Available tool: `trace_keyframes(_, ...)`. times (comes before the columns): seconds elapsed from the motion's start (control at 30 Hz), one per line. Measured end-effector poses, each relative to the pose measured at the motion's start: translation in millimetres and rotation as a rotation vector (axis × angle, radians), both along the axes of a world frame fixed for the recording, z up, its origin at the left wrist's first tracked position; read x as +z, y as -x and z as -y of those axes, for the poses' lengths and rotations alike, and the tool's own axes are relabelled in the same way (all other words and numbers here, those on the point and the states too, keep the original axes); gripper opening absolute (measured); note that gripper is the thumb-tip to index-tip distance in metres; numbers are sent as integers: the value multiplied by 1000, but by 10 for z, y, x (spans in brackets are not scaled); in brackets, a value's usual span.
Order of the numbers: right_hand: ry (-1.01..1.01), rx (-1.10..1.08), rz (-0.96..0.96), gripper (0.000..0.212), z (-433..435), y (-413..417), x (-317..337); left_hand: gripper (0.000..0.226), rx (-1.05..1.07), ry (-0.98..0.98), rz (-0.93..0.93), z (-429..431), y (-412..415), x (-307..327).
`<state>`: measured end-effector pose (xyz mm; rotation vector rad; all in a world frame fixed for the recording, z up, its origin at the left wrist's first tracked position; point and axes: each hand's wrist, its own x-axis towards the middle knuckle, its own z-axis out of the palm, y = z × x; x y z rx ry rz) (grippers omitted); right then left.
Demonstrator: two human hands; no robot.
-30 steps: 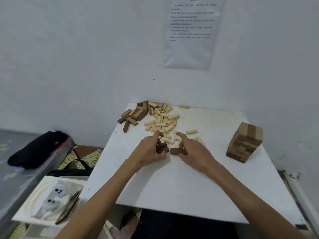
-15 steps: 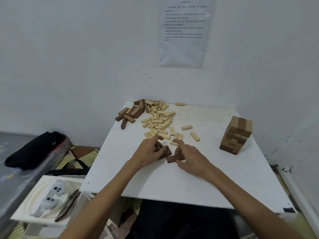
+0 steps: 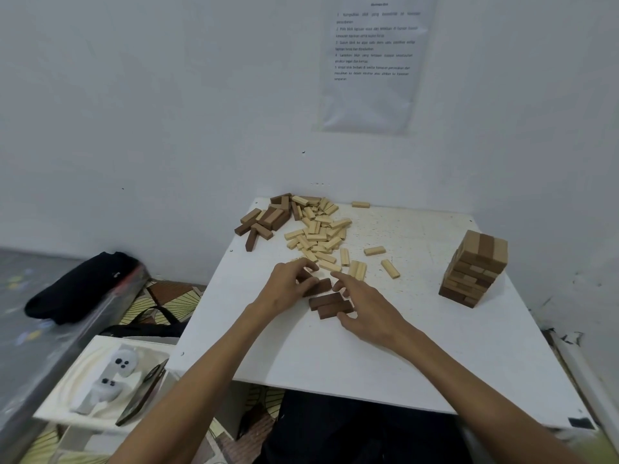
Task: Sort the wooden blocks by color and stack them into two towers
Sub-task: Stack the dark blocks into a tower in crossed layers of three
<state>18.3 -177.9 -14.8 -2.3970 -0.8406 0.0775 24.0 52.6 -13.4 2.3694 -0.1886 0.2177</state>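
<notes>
While the head camera looks down over a white square tabletop (image 3: 368,360), both bare hands meet near its middle. The left hand (image 3: 288,291) has its fingers curled round one dark brown wooden block (image 3: 318,287), which sticks out to the right from under the fingertips and lies low over the table. The right hand (image 3: 370,311) brackets a pair of dark brown wooden blocks (image 3: 330,304) lying flat side by side. Its thumb presses the near block and its curved fingers reach over the far side, so the pair is pinched between them. The left hand's block sits just beyond this pair, almost touching it.

Farther back, a loose heap of pale wooden blocks (image 3: 318,229) spreads toward the wall, with a few strays trailing toward the hands and a single pale block (image 3: 360,204) by the far edge. To the left of the heap, at the table's far left corner, lies a cluster of dark and mid-brown blocks (image 3: 264,220). Well apart on the right side stands a short upright tower of mixed pale and brown blocks (image 3: 475,272).

A printed paper sheet (image 3: 371,61) hangs on the white wall behind the table. Off the table to the left, a black cloth bundle (image 3: 83,286) rests on a grey surface. Below it, a white tray (image 3: 60,396) holds two white rounded objects with black dots (image 3: 115,373) and a dark flat device (image 3: 142,396).
</notes>
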Motion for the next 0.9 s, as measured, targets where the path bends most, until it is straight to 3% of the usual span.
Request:
trace_keyframes(0.27,-98,-58,-92,80,-110,-80,9,17,24,101,-12,-29,6,-28)
trace_keyframes(0.4,-31,-79,-70,86,-140,-148,34,33,-30,101,-80,-101,95,22)
trace_keyframes(0.57,172,-49,-130,87,-144,-275,145,89,-43,-235,-165,-176,223,159)
trace_keyframes(0.63,227,-28,-130,84,-152,-316,195,97,-25,-391,-253,-147,253,227)
trace_keyframes(0.73,242,9,-161,82,-192,-356,261,96,-19,-484,-328,-87,237,251)
trace_keyframes(0.9,237,96,-223,74,-243,-427,284,66,-20,-333,-336,-32,177,239)
